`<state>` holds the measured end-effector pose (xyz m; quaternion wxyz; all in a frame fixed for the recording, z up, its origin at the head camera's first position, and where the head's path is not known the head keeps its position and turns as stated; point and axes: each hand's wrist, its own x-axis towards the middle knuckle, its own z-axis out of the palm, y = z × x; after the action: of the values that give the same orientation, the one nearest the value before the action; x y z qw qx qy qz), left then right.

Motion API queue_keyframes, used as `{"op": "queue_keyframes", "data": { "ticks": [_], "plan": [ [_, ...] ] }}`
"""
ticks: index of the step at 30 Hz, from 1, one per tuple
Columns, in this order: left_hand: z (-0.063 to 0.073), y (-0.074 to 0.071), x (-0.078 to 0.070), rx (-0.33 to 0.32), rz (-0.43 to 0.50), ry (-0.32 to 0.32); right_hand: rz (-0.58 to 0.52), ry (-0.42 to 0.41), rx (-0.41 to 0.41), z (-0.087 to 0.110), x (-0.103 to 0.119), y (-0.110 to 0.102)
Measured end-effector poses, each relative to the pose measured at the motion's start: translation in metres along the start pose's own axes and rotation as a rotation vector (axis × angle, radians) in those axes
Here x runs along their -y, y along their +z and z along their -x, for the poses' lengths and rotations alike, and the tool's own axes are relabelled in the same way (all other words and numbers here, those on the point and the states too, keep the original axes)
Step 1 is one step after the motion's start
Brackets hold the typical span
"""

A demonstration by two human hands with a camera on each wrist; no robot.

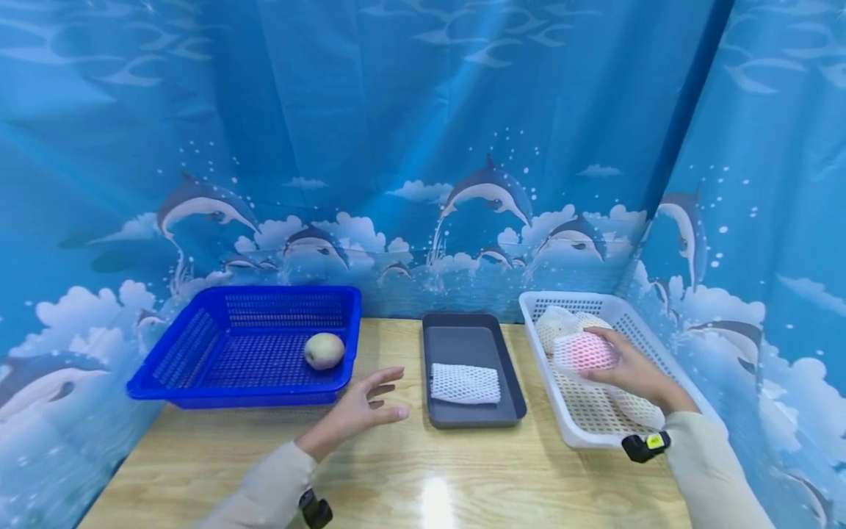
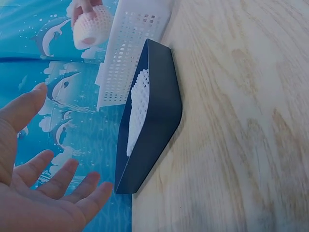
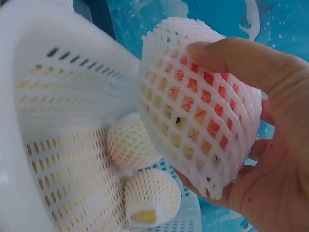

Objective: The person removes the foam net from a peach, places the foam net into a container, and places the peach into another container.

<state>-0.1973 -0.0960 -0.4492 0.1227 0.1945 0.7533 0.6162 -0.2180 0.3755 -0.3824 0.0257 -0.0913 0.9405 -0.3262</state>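
Observation:
My right hand [image 1: 634,371] grips a red-and-yellow apple in a white foam net [image 3: 193,106], raised over the white basket [image 1: 575,433]. Thumb and fingers lie around its sides in the right wrist view. Below it, more netted fruits [image 3: 152,195] lie in that basket. My left hand [image 1: 357,411] hovers above the table between the blue basket and the grey tray, its fingers spread and holding nothing. A flattened foam net [image 1: 465,383] lies in the grey tray [image 1: 463,339]. One bare pale apple [image 1: 324,351] sits at the right side of the blue basket [image 1: 258,400].
The wooden table [image 1: 390,485] carries the blue basket at left, the tray in the middle and the white basket at right. A blue dolphin-print curtain [image 1: 370,147] hangs right behind them and along the right side.

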Motion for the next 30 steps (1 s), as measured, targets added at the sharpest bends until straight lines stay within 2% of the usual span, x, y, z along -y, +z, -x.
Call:
{"op": "queue_keyframes", "data": {
  "ticks": [5, 12, 30],
  "plan": [
    [0.001, 0.003, 0.002, -0.009, -0.003, -0.001, 0.006, -0.075, -0.033, 0.004, 0.014, 0.007],
    [0.002, 0.006, 0.004, -0.009, -0.004, 0.004, -0.005, -0.118, -0.075, 0.007, 0.037, 0.023],
    [0.002, 0.006, 0.015, -0.023, 0.004, -0.028, -0.175, -0.150, -0.130, 0.003, 0.077, 0.104]
  ]
}}
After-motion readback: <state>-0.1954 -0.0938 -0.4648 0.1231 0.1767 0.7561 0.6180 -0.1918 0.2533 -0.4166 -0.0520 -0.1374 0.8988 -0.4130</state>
